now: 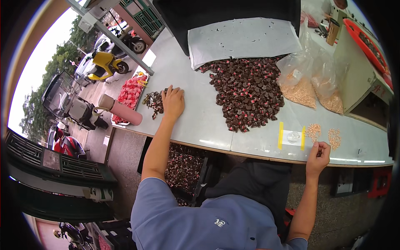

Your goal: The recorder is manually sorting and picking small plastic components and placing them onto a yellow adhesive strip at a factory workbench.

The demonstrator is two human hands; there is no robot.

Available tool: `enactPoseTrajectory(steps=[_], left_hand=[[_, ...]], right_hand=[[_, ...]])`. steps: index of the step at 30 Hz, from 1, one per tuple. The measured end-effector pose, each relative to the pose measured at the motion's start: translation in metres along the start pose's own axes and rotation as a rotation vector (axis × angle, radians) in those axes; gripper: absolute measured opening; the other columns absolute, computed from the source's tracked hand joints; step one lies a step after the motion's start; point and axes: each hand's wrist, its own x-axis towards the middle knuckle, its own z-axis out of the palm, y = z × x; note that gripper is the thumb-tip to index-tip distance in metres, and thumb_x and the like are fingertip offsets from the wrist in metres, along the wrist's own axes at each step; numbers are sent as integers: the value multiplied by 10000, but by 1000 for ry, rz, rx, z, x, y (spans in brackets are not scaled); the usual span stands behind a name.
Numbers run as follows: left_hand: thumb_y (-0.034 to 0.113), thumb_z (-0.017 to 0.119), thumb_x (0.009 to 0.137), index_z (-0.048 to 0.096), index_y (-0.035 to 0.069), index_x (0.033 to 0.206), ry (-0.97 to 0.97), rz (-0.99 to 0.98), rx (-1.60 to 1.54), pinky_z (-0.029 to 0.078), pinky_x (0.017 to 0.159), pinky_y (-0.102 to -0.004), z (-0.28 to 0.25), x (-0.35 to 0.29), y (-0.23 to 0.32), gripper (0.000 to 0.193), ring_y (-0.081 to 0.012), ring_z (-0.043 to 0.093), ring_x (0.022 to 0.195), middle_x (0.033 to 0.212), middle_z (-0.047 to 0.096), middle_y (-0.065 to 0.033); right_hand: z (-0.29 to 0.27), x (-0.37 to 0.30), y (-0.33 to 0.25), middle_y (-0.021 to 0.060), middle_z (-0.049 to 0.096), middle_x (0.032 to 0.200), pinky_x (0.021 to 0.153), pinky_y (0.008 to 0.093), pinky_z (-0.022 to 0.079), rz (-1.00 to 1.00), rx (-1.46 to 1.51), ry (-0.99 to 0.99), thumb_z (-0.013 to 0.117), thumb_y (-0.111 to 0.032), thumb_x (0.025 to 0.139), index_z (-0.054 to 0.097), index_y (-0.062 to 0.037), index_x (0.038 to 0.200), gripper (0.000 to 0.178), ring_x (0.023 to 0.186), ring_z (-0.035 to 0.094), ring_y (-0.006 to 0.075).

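My left hand (173, 102) lies on the pale tabletop with its fingers extended, touching the edge of a small heap of dark pieces (154, 102). My right hand (318, 156) is at the table's front edge, thumb and fingers pinched together; whatever is between them is too small to make out. Just beyond it are two little piles of beige bits, one nearer (313, 131) and one to its right (334, 138). Left of these, a small clear round piece (293, 137) sits on a white card held by yellow tape strips (280, 135). A large heap of dark pieces with pink parts (248, 93) spreads across the middle.
A black bin (175, 18) with a white sheet (246, 39) stands behind the heap. Clear bags of beige bits (298, 89) are at right, beside a cabinet (358, 79). A pink bottle (127, 113) and tray of red pieces (131, 93) stand left. Below is a black crate (204, 171).
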Motion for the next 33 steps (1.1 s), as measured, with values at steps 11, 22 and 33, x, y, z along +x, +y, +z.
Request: enactPoseTrajectory(steps=[11,22,33], left_hand=[[136,678,878,676,33,1051,-104,47,-606,482,861,-383,-27,11,87,201,-281,627,980,1036,677,-118],[208,690,882,704,1,938,-384,-262,-898,517,691,-342,-3,11,90,215,-201,627,691,805,689,-122],[219,718,855,713,67,992,-243,-107,-514,507,721,-361,-20,6,108,205,-248,618,738,959,665,-115]], right_hand=[[-2,-2,3,-57,496,732,534,188,321,32,-22,-25,628,-117,956,567,-16,940,119,621,395,13],[1,-2,2,-52,506,726,531,182,328,34,-7,-17,629,-113,958,568,-16,949,114,614,408,10],[-4,0,3,-38,533,739,542,187,355,-5,-40,-13,623,-94,959,570,-10,962,99,628,443,20]])
